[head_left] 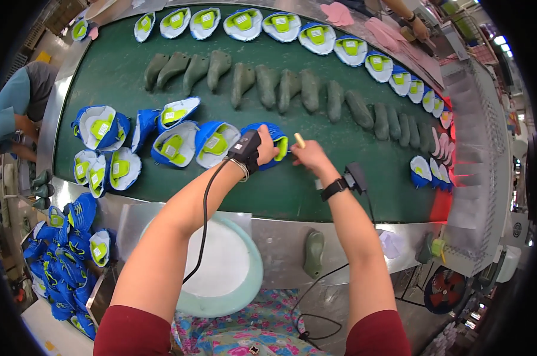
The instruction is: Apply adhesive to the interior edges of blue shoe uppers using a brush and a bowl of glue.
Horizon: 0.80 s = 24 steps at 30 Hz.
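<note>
My left hand (266, 147) is closed on a blue shoe upper (274, 132) with a lime green edge, holding it over the green belt (221, 199). Just right of the upper is my right hand (311, 157), its fingers closed round a small tool with a pale yellow handle (300, 140). The handle points up and away from me; the tool's working end is too small to make out. Beside my left hand another blue upper (217, 142) lies with its white underside and lime lining showing. Both wrists carry small black devices with cables.
Dark green shoe lasts (267, 86) stand in a row across the belt. Beyond them runs a curved row of blue uppers (243, 24). A pale green basin (255, 267) of white material sits before me. Blue uppers (64, 261) are heaped at left. A co-worker's hand (420, 29) shows at far right.
</note>
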Tool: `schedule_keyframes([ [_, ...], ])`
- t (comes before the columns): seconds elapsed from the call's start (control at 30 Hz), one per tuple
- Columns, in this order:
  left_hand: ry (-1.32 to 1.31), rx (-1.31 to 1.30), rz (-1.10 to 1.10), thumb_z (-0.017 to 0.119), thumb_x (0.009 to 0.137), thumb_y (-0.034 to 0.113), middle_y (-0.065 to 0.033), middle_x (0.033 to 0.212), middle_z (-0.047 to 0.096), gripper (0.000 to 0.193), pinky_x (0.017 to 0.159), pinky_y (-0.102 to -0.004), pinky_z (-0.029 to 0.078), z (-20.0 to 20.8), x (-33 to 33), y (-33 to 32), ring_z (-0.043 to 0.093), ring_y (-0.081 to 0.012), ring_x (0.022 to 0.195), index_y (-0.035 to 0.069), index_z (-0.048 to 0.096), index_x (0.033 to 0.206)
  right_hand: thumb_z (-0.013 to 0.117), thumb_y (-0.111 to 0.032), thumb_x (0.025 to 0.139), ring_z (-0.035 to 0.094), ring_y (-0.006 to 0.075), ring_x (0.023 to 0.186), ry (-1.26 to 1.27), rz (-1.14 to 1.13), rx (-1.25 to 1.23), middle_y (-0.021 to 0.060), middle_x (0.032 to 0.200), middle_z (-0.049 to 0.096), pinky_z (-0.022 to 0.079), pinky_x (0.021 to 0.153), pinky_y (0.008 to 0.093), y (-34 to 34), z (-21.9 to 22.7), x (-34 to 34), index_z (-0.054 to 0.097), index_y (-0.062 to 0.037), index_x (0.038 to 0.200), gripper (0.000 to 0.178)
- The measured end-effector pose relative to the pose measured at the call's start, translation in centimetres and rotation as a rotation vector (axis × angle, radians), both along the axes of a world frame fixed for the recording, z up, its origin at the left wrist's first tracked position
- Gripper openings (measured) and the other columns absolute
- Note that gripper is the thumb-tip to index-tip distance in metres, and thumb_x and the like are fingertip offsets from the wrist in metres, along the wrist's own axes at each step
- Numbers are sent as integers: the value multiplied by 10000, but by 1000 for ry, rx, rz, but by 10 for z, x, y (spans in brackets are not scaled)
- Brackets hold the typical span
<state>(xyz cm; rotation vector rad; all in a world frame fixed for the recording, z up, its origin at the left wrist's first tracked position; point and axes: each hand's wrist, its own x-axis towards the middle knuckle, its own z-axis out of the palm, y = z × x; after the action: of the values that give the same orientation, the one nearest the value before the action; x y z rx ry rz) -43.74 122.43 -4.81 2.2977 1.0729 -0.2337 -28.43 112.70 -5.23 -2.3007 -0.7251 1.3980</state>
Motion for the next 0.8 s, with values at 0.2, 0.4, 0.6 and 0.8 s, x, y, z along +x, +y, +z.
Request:
schedule_keyframes([
  [0.2,-169,-452,171,508,824,2,-235,957,649,318,460,-393,565,76,32,-18,688,-343,697,-23,392,1118,563,-136,879,571,71,641,269,-133,382,16,823,631,328,423,227,-45,36,28,646,-63,1051,205],
  [0.4,-648,-624,-79,538,905,-10,-131,1406,426,695,1041,-324,360,216,-11,-113,427,-177,1273,89,163,1482,597,-90,866,565,87,738,566,86,797,33,841,637,479,647,259,-115,186,13,630,0,929,115],
  [0.6,-686,-665,84,565,916,86,-61,1387,406,719,1054,-312,340,230,-74,-228,419,-160,1248,52,134,1490,654,-115,797,612,217,676,131,550,892,122,758,631,491,635,333,-189,232,-15,626,-42,894,125],
  [0.8,-1029,-729,842,590,881,57,-74,1351,452,660,1059,-332,346,246,-157,-378,446,-174,1237,15,255,1448,628,-217,871,593,296,678,236,681,887,148,735,600,479,633,395,-219,243,-75,623,-37,831,185],
])
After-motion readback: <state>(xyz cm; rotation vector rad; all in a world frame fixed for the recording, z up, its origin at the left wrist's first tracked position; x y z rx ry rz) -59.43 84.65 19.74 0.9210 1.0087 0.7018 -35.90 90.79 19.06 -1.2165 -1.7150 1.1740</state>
